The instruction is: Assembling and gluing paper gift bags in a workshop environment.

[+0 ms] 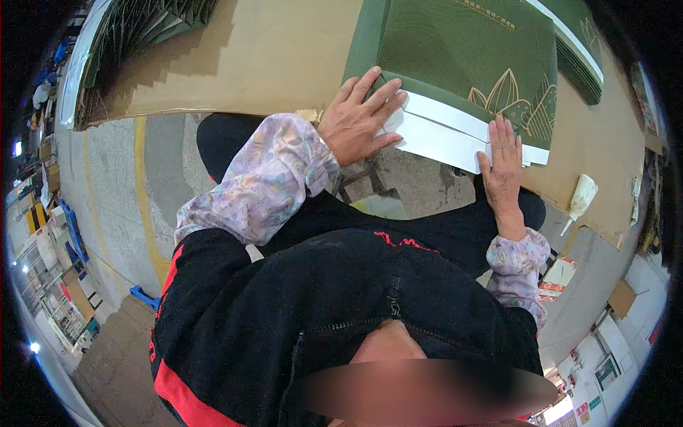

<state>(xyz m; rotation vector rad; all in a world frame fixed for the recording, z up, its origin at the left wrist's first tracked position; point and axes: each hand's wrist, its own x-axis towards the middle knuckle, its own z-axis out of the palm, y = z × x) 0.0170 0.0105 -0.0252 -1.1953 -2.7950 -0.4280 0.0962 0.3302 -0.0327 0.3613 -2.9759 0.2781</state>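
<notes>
A green paper bag with gold line drawings (pixel 462 53) lies flat on the table in front of me, its white-lined edge strip (pixel 445 132) turned toward my body and partly over the table's front edge. My left hand (pixel 359 117) presses on the left end of that strip, fingers spread over the green corner. At the strip's right end rests my right hand (pixel 504 160), its fingers stretched out flat and lying close together. Neither hand grips anything that I can see.
Folded green bags (pixel 580 67) are stacked at the right of the table. More dark green folded pieces (pixel 153 28) stand at the far left. A white glue bottle (pixel 582 198) lies on the brown tabletop (pixel 284 57) near its right front edge.
</notes>
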